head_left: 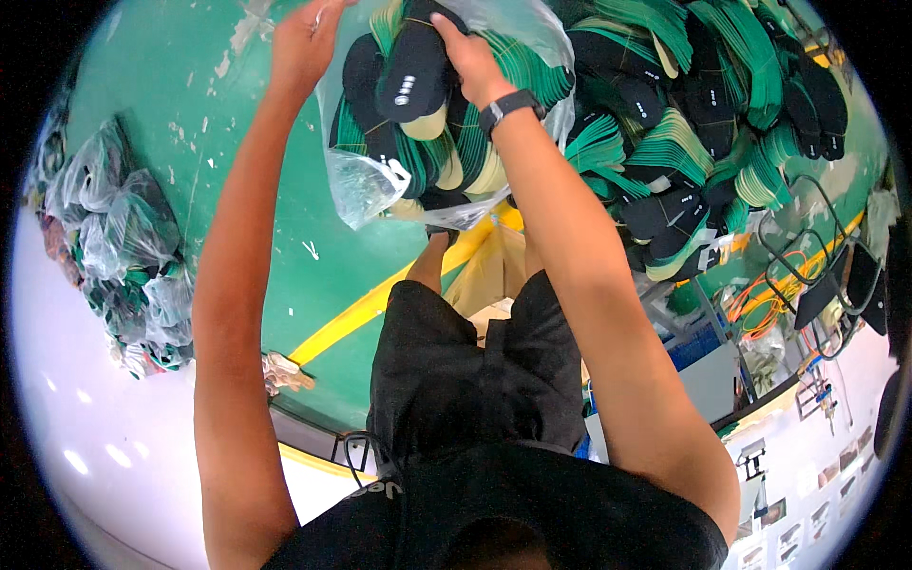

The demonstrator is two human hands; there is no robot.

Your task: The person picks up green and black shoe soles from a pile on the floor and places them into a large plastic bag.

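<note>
A clear plastic bag (356, 190) on the floor ahead of me is packed with bundles of shoe insoles, black on the face and green and cream at the edges. My right hand (470, 65) is at the bag's mouth, its thumb over a black-faced bundle of insoles (415, 81) and its other fingers mostly hidden. Left of the bag, my left hand (309, 43) is raised at the top edge of the picture. Its fingertips are pressed together and partly cut off; what they pinch, if anything, I cannot make out.
A large heap of banded insole bundles (679, 142) lies to the right of the bag. Filled plastic bags (119, 218) stand at the left. Yellow tape (351, 313) crosses the green floor (304, 252). Orange cables (760, 299) lie at the right.
</note>
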